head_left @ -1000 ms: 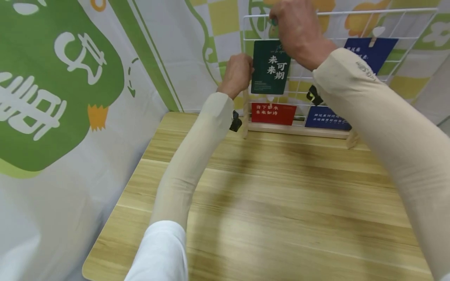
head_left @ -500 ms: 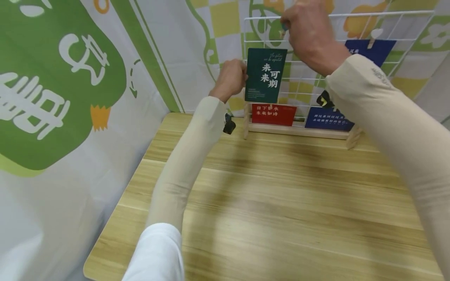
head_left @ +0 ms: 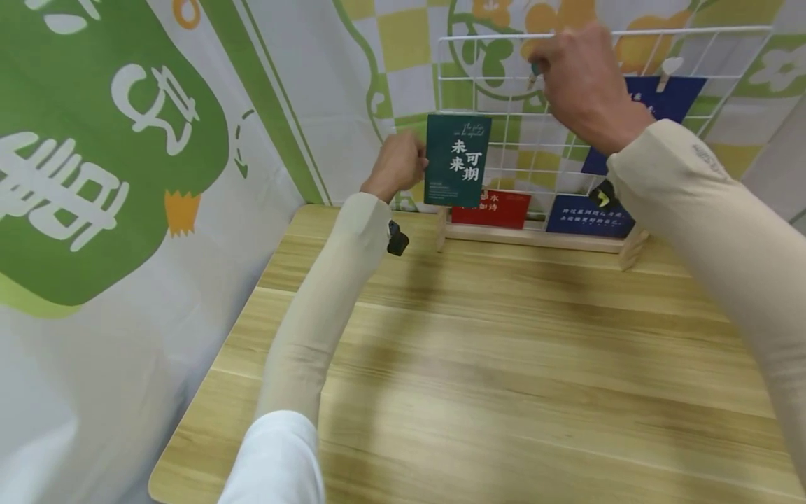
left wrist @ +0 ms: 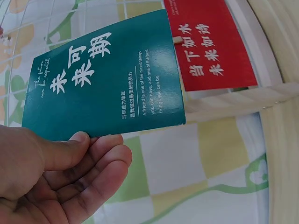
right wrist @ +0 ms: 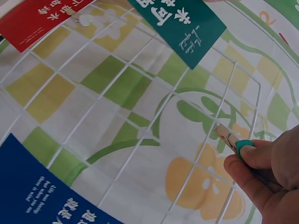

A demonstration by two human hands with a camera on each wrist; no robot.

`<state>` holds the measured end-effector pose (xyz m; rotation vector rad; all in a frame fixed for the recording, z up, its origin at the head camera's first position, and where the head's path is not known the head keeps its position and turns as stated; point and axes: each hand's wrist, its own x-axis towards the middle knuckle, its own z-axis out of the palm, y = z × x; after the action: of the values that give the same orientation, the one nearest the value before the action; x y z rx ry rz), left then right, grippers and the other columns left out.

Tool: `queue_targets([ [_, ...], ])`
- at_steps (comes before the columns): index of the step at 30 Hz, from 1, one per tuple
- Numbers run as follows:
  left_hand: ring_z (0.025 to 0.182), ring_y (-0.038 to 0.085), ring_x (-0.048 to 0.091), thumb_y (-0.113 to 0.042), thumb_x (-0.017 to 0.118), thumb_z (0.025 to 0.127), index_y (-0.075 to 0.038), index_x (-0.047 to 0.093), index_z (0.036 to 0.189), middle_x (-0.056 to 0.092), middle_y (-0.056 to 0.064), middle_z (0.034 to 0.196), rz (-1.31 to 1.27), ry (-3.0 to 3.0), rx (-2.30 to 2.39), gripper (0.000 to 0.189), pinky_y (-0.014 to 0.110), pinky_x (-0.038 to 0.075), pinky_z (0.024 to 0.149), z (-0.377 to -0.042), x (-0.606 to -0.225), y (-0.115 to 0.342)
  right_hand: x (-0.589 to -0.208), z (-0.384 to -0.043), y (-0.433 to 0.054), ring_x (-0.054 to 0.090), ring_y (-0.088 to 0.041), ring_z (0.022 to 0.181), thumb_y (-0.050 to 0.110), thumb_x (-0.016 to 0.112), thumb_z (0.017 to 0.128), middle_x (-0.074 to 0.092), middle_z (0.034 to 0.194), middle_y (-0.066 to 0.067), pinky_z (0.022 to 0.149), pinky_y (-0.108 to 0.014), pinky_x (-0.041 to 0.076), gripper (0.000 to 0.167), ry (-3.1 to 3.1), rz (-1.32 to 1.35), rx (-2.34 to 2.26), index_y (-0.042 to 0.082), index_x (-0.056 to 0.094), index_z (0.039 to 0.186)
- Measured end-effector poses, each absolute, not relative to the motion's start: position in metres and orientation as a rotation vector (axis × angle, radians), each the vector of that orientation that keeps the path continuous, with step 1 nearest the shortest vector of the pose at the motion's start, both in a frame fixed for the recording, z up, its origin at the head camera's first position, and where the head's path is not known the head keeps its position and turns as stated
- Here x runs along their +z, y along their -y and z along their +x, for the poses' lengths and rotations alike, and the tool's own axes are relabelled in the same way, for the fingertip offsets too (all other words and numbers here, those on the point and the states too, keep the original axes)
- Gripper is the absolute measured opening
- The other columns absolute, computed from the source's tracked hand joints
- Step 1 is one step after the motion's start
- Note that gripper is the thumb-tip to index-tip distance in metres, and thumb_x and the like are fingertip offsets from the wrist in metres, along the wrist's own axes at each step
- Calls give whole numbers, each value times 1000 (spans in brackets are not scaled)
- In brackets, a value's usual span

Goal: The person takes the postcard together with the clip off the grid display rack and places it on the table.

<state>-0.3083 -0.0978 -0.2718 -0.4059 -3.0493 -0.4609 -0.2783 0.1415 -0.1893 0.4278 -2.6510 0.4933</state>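
My left hand [head_left: 397,166] pinches a dark green card [head_left: 457,161] with white lettering by its left edge. In the left wrist view the thumb lies over the edge of the green card [left wrist: 107,84], the fingers behind it. The card is held in front of the lower left of a white wire grid rack [head_left: 522,144], overlapping a red card [head_left: 504,208]. Up by the rack's top bar, my right hand [head_left: 582,87] pinches a small wooden clothespin [right wrist: 227,136] with a teal piece on its end, held between thumb and forefinger.
Blue cards hang on the rack's right side, one [head_left: 667,98] under a white heart clothespin [head_left: 671,68], another [head_left: 588,215] low down. The rack's wooden base [head_left: 535,238] stands at the back of a wooden table [head_left: 504,364]. Patterned cloth [head_left: 264,133] hangs behind and at left.
The green card has come off the rack's upper left and moved down and left in my left hand. My right hand has drawn away to the right with the clothespin.
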Motion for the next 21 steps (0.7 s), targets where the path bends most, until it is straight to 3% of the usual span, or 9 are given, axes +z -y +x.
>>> queue_targets([
  [6,71,21,46,-12,48,102,-6,60,74,57,7,74,-415,3080,-470,30,30,39,68,-306,-281,110,-203,-279,-155,66,-47,102,5,36,105,64,118,-30,85,-54,55,35,2614,475,449,-6,65,120],
  [9,75,23,50,-11,48,102,-5,61,75,60,8,77,-424,3084,-465,30,31,41,72,-304,-285,115,-208,-278,-162,66,-48,100,5,36,105,64,117,-31,80,-54,55,34,2641,471,444,-6,65,121],
  [14,81,26,53,-12,49,101,-6,59,71,60,8,75,-442,3084,-408,32,35,45,79,-304,-291,123,-213,-274,-171,65,-49,99,3,35,104,63,118,-33,80,-55,55,35,2687,465,431,-7,63,123],
  [19,77,24,50,-12,51,100,-9,53,63,55,3,66,-408,3101,-432,38,34,43,77,-303,-297,132,-219,-272,-177,67,-48,94,-2,37,101,64,113,-32,74,-54,54,33,2650,503,410,-9,66,116],
  [21,76,24,49,-11,50,100,-9,53,64,54,3,66,-399,3112,-446,37,34,42,76,-301,-300,136,-223,-272,-181,67,-49,94,-3,39,101,64,112,-32,78,-56,53,31,2640,513,401,-9,67,114],
])
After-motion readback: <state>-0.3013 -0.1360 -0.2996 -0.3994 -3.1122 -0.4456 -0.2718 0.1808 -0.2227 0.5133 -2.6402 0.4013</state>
